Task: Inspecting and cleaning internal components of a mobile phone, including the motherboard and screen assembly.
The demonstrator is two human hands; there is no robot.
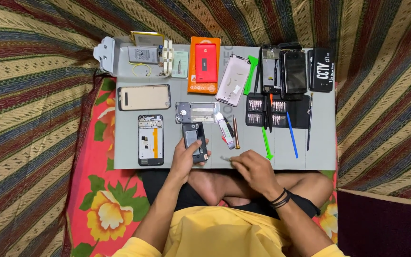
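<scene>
My left hand [184,159] grips a small opened black phone [195,141] at the near edge of the grey work mat [319,152]. My right hand [254,167] is closed on a thin metal tool, likely tweezers [226,158], with its tip pointing left toward the phone. A small tube [225,130] and an orange-handled screwdriver [236,132] lie just beyond my hands.
On the mat lie a phone frame [150,139], a gold back cover [144,97], a metal midframe [197,112], a red phone on an orange box [204,64], a silver cover [233,79], black phones [284,71], a screwdriver bit set [277,112], and green [267,143] and blue [292,134] pry tools.
</scene>
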